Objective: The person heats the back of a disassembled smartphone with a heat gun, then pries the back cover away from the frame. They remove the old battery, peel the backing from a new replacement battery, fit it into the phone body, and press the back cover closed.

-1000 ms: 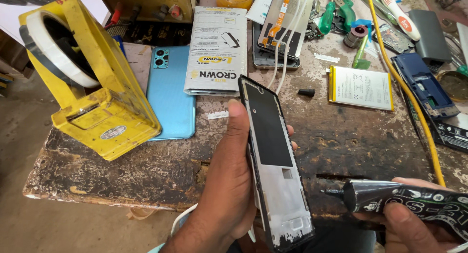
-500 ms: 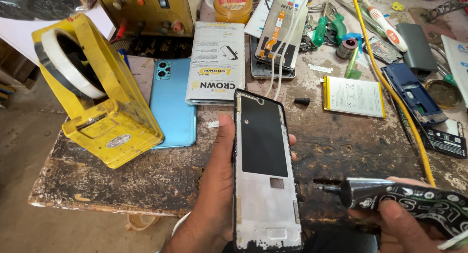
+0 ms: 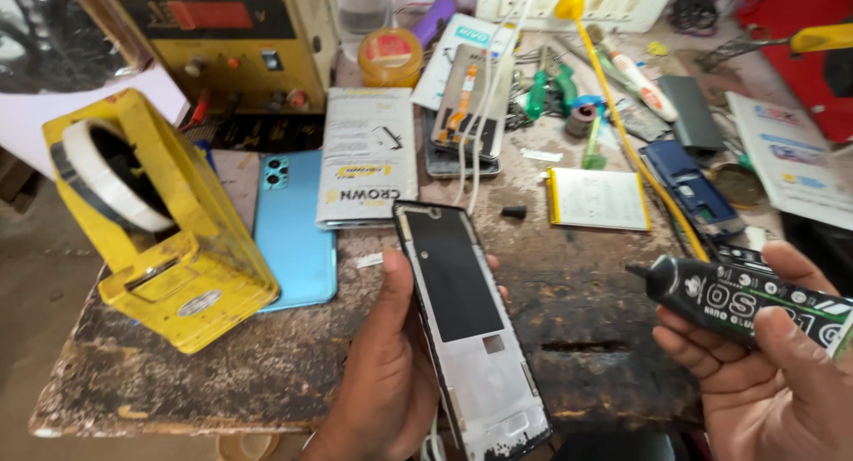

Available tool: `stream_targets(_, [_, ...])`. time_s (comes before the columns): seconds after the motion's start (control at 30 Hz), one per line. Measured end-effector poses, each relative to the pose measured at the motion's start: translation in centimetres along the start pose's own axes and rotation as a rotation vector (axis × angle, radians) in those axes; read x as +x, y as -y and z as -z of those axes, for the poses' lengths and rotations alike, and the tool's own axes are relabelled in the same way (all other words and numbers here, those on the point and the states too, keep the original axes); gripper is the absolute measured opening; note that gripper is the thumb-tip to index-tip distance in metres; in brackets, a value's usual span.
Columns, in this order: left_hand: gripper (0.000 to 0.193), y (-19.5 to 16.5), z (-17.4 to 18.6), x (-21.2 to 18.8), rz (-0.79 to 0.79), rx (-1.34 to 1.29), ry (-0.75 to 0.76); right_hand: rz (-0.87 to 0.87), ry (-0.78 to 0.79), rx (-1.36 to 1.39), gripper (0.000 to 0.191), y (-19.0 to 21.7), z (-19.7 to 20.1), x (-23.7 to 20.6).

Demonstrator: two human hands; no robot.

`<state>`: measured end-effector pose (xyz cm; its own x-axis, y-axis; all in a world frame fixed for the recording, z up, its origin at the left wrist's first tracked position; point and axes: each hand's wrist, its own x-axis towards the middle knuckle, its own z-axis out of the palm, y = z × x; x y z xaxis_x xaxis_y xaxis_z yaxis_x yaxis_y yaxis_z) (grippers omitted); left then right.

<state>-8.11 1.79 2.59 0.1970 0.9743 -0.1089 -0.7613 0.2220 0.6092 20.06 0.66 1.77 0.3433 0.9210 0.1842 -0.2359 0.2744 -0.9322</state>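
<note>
- Work in hand: phone frame (image 3: 469, 323) w/ its back off, held up in left hand (image 3: 386, 372); black glue tube (image 3: 742, 297) in right hand (image 3: 764, 377). Looks like glue-up stage of a phone repair.
- Done so far, judging by how things lie: phone is stripped. Blue back cover (image 3: 293, 230) lies flat on bench (image 3: 204, 372), left of the frame; flat white battery (image 3: 597, 199) lies up-right of the frame; a second opened phone w/ orange flex (image 3: 466, 115) sits beyond the frame, toward bench rear.
- Left to do, as I read it: no glue bead visible on frame edge, though too fine to tell for sure. Nozzle is not touching the frame. Battery and cover not yet refitted.
- Left hand: curled round frame's left edge from behind, thumb on near side, fingertips peeking past the right edge. Firm wrap grip, frame tilted, inner side facing camera, top end pointing away.
- Right hand: fingers closed round tube body, thumb on top. Nozzle points left toward frame, clearly apart from it, at about frame mid-height.
- Near frame otherwise: yellow tape dispenser (image 3: 151, 221) far left of it, white packet (image 3: 369, 154) just above it, small black bit (image 3: 514, 211) on bench just right of frame's top end.
</note>
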Motion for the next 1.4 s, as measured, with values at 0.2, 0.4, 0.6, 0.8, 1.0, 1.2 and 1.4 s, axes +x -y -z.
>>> stream_targets(0.2, [0.069,0.4,0.0,0.9,-0.173,0.099,0.104,-0.01,0.086,0.236,0.05,1.9,2.3,0.1])
stream_targets(0.4, [0.093,1.8,-2.6,2.5,-0.181,0.243,0.051,0.002,-0.023,0.066,0.039,2.8,3.6,0.7])
stream_targets(0.6, [0.091,2.6,-3.5,3.6,-0.262,0.459,0.18,-0.043,-0.04,0.241,0.042,2.1,4.9,0.8])
stream_targets(0.8, [0.103,1.2,-3.0,3.8,-0.094,1.081,0.028,-0.056,-0.073,0.133,0.028,1.0,5.6,1.4])
stream_targets(1.0, [0.119,0.8,-3.3,2.8,-0.535,1.672,0.053,-0.045,-0.023,0.229,0.014,0.2,5.7,1.3])
stream_targets(1.2, [0.106,-1.4,-3.7,3.1,-0.204,1.642,0.035,-0.022,0.028,0.231,0.024,1.2,3.0,0.8])
stream_targets(1.4, [0.057,-0.5,-4.5,3.3,-0.307,0.509,0.494,-0.32,0.411,0.211,0.038,0.8,-4.0,-0.3])
